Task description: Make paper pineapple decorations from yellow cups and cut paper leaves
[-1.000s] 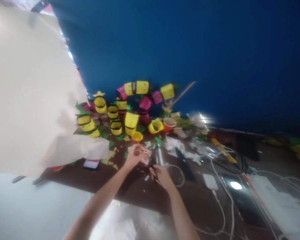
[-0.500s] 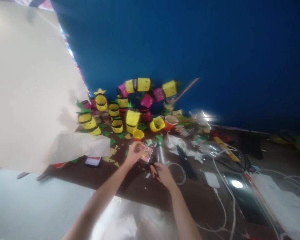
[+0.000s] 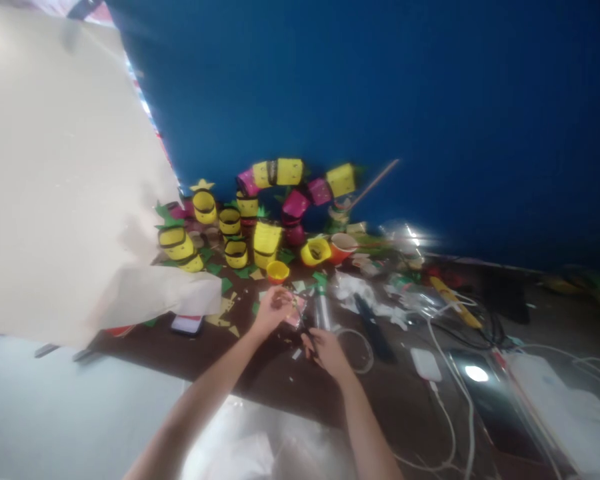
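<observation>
My left hand is closed in a pinch above the table, and what sits between its fingertips is too small and blurred to name. My right hand is wrapped round the dark handles of a pair of scissors. The blades point up and left, close to my left fingertips. Behind the blades a pink piece of paper lies on the dark table. Just beyond my left hand stands a small yellow cup.
Yellow paper cups with black bands and magenta ones crowd the back by the blue wall. Green and tan paper scraps litter the table. A phone lies left; a clear tube, white charger, cables and a tablet lie right.
The whole view has shifted very slightly. Both hands and the scissors keep nearly the same place, with no clear change in grip.
</observation>
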The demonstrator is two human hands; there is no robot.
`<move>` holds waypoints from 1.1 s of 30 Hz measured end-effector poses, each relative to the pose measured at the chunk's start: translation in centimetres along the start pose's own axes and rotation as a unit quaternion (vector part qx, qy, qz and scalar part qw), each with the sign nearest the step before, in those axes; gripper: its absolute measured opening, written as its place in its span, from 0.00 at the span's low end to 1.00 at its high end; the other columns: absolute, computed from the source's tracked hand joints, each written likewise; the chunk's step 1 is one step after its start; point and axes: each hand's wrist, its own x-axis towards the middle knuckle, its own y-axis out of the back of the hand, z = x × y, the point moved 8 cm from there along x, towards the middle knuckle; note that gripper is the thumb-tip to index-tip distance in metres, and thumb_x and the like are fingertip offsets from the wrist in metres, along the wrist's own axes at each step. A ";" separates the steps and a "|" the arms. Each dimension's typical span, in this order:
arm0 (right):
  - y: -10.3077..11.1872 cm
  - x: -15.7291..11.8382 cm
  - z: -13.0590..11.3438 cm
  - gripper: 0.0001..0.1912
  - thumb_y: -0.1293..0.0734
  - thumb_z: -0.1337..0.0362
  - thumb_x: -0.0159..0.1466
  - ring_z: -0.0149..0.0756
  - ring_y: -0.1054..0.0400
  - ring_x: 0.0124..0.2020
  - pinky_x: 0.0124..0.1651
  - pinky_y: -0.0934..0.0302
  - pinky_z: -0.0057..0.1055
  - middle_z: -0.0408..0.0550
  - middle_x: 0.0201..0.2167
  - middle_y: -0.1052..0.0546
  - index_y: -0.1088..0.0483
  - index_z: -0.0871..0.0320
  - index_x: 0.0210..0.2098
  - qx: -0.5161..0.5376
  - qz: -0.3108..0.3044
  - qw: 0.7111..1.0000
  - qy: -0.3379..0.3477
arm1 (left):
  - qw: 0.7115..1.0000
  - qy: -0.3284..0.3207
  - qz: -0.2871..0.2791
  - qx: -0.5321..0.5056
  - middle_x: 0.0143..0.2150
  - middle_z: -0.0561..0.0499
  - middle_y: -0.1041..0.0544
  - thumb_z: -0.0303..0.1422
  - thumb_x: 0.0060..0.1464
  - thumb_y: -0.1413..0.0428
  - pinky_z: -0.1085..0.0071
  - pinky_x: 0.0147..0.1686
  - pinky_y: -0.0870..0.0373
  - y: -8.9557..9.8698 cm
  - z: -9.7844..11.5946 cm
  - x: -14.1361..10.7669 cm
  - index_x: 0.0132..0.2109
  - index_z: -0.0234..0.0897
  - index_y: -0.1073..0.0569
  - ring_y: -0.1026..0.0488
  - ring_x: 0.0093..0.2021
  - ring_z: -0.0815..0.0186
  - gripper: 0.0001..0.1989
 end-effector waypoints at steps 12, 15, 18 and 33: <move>0.1 -0.2 -0.3 0.21 0.36 0.49 0.54 0.22 0.47 0.11 0.12 0.57 0.20 0.38 0.11 0.35 0.41 0.59 0.18 -0.002 0.004 1.000 0.007 | 1.000 0.001 0.006 0.002 0.32 0.52 0.29 0.26 0.39 0.41 0.75 0.31 0.35 0.2 0.1 0.0 0.37 0.36 0.35 0.31 0.32 0.71 0.15; 0.2 -0.2 -0.5 0.21 0.36 0.48 0.54 0.22 0.48 0.11 0.12 0.57 0.20 0.39 0.11 0.35 0.40 0.59 0.17 -0.010 0.006 1.000 0.007 | 1.000 -0.004 0.009 0.003 0.32 0.52 0.29 0.26 0.39 0.41 0.75 0.32 0.35 0.2 0.2 0.0 0.37 0.36 0.34 0.31 0.32 0.71 0.15; 0.2 -0.2 -0.4 0.21 0.36 0.48 0.53 0.21 0.48 0.11 0.12 0.58 0.20 0.38 0.11 0.35 0.40 0.59 0.18 -0.004 0.003 1.000 0.008 | 1.000 -0.008 0.008 -0.002 0.32 0.52 0.29 0.26 0.39 0.41 0.74 0.33 0.35 0.3 0.2 0.0 0.37 0.36 0.34 0.31 0.32 0.71 0.15; 0.0 -0.1 -0.1 0.20 0.36 0.48 0.53 0.20 0.49 0.09 0.11 0.59 0.20 0.38 0.11 0.35 0.40 0.59 0.18 0.014 0.000 1.000 0.005 | 1.000 -0.011 0.005 -0.005 0.31 0.53 0.29 0.26 0.39 0.41 0.73 0.33 0.34 0.3 0.1 0.1 0.36 0.36 0.34 0.31 0.31 0.71 0.14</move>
